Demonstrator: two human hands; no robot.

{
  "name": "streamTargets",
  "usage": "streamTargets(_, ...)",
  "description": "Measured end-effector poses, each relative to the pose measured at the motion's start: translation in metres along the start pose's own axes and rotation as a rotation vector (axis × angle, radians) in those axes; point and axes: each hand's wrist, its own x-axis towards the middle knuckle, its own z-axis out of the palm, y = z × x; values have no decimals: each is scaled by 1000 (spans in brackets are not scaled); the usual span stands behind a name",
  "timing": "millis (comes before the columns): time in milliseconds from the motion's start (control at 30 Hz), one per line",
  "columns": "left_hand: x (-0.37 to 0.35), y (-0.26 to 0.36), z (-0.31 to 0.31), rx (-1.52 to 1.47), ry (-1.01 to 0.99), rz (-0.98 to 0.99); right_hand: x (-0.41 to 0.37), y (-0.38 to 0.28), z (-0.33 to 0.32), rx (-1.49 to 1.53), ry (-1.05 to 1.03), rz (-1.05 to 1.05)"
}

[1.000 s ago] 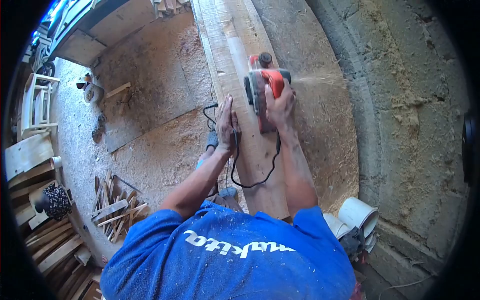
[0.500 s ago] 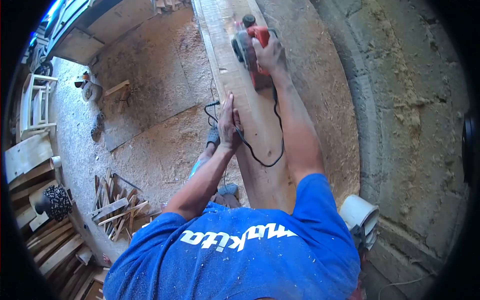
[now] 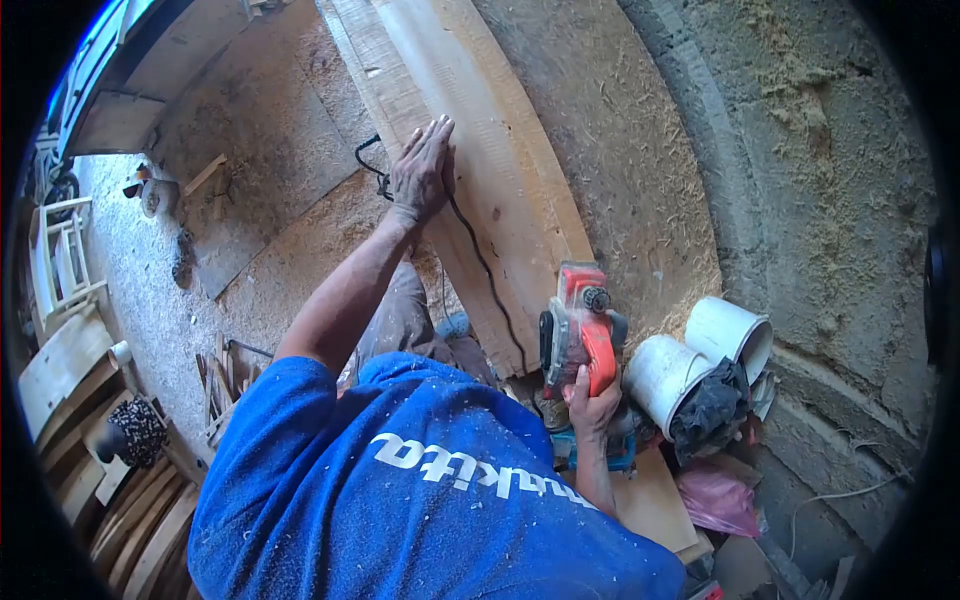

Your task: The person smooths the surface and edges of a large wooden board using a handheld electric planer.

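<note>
The left arm (image 3: 345,290) reaches forward, left hand (image 3: 422,172) flat; the right hand (image 3: 594,402) grips beside the torso (image 3: 420,490).

Left hand (image 3: 422,178) laid flat on a long wooden plank (image 3: 490,190), right hand (image 3: 594,402) gripping a red electric planer (image 3: 582,325) at the plank's near end, black cord (image 3: 489,275) running across the wood, two white buckets (image 3: 662,375) and a crumpled pink bag (image 3: 718,500) at the right.
</note>
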Motion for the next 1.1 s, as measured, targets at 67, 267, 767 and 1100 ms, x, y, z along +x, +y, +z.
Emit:
streamTargets(67,1,0,1,-1,19,25,15,-18,3,17,24,-27)
streamTargets(267,1,1,0,-21,18,-149,177,-82,56,121,-106,-366)
streamTargets(767,-1,-4,-2,-147,-5,-315,460,-313,248,145,-110,-545)
streamTargets(1100,-5,-9,1,-190,110,-205,298,-143,118,50,-134,-555)
